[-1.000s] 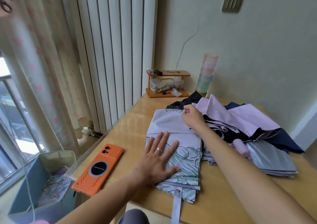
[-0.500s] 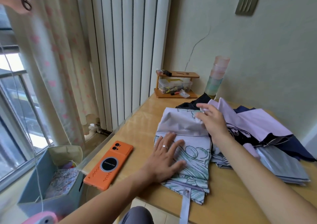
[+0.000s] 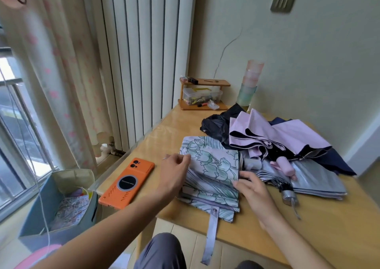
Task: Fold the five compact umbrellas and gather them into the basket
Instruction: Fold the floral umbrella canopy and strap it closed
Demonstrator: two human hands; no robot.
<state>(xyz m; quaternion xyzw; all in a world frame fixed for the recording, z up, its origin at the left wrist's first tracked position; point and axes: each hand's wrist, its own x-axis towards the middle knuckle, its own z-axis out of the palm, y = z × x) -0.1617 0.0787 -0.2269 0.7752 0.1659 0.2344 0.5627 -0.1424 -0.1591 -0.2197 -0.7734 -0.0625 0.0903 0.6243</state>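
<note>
**Floral umbrella (image 3: 213, 172) squared up between two hands**

The basket (image 3: 33, 221) waits on the floor at far left, below the bench (image 3: 308, 227), within easy dropping reach. An orange phone (image 3: 127, 183) lies just beside the work. The left hand (image 3: 174, 170) pinches the folded canopy's left edge and the right hand (image 3: 250, 186) pinches its right edge, probably to keep the pleats aligned. The strap (image 3: 211, 235) dangles off the near edge, free for wrapping. Further right, a heap of umbrellas (image 3: 287, 133) lies loose, apparently unfolded.
</note>
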